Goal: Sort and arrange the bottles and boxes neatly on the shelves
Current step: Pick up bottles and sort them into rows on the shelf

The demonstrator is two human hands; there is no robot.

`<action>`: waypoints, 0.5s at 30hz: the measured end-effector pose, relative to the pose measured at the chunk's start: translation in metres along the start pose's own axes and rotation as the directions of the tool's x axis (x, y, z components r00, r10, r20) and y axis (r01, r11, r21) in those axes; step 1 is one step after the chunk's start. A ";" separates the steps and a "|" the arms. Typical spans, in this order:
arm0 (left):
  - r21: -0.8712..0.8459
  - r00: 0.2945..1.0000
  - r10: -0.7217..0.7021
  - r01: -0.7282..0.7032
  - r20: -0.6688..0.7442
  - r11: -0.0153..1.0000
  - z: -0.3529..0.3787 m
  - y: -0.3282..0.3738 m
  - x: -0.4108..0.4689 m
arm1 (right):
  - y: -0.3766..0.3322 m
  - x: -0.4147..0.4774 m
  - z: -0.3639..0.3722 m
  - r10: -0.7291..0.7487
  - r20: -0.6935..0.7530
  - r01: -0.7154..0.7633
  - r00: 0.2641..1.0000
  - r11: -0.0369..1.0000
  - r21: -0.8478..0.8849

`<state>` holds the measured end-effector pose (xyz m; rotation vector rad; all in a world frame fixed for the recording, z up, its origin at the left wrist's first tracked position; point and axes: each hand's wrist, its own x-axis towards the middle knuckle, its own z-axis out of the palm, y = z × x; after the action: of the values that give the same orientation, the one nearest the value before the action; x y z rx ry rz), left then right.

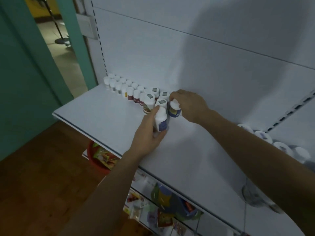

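**Two hands holding blue-labelled bottles at a white shelf**

The view looks down onto a white shelf [102, 108]. The left grip [150, 132] is wrapped around a white bottle with a blue label [161, 119]. This bottle is held tilted, low over the middle of the shelf; whether it touches the shelf cannot be told. The right grip [187, 106] clasps from above the cap of a second blue-labelled bottle [174, 109], which stands upright near the back of the shelf. A double row of small white-capped bottles [122, 87] runs along the shelf's back edge from its left end. Beside that row stand four larger bottles with stickers on their caps [149, 99]. More white-capped bottles [265, 137] cluster at the shelf's right end, partly hidden by the forearm. Under the shelf are a red basin [95, 157] and colourful packets [153, 210].
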<state>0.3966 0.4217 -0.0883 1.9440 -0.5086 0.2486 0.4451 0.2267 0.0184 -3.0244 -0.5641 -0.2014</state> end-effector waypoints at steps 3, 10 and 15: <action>0.083 1.000 -0.005 0.008 -0.027 0.997 0.002 -0.004 -0.001 | 0.001 0.006 0.005 -0.020 -0.001 0.020 1.000 0.999 -0.039; 0.137 1.000 0.000 0.001 -0.005 0.991 0.001 -0.001 0.003 | -0.012 -0.005 0.009 -0.026 -0.283 0.051 0.959 0.995 0.083; 0.133 1.000 -0.005 0.003 0.015 0.991 0.001 -0.008 0.005 | -0.020 -0.019 0.013 -0.151 -0.185 0.208 0.971 0.915 0.347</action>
<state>0.4049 0.4228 -0.0931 2.0777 -0.5091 0.2717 0.4216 0.2397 0.0031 -2.5722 -0.7713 -0.3003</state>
